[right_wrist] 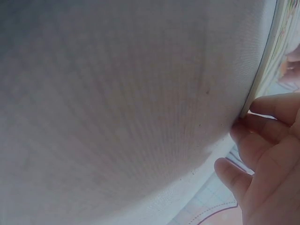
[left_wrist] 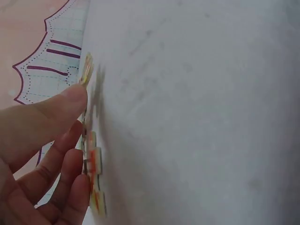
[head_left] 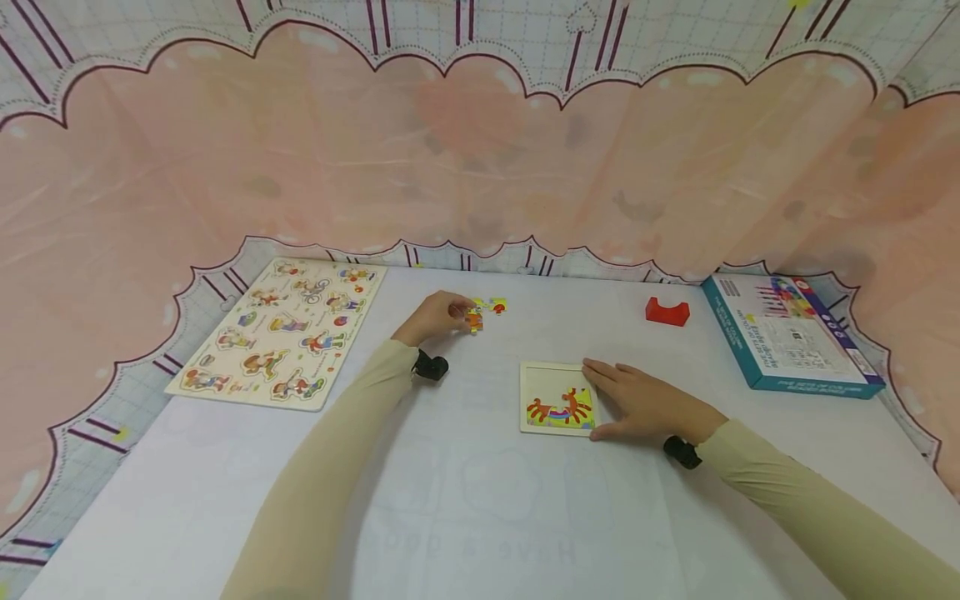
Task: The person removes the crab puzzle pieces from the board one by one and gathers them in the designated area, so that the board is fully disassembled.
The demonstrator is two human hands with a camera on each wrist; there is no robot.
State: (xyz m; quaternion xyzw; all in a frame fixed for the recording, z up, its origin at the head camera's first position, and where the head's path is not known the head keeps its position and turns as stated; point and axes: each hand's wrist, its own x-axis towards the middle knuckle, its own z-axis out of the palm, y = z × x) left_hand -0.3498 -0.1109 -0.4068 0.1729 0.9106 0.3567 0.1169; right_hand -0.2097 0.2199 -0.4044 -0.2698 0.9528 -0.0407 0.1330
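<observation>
The left hand [head_left: 441,317] pinches at a puzzle piece [head_left: 477,303] at the back middle of the table. An orange-and-yellow piece [head_left: 474,322] lies right at its fingertips. Another yellow piece with a red patch [head_left: 498,306] lies just beyond. In the left wrist view, thumb and bent fingers line up along the thin edges of the pieces. The right hand [head_left: 645,404] rests against the right side of a small square puzzle frame [head_left: 529,372], fingers at its far corner and thumb at its near corner. A red animal picture [head_left: 558,408] fills the frame's lower part.
A large wooden picture board [head_left: 281,333] lies at the left. A red block with a curved notch [head_left: 667,312] stands at the back right, beside a teal-edged box [head_left: 795,333]. The patterned cloth backdrop [head_left: 480,158] rises behind the white table [head_left: 480,508].
</observation>
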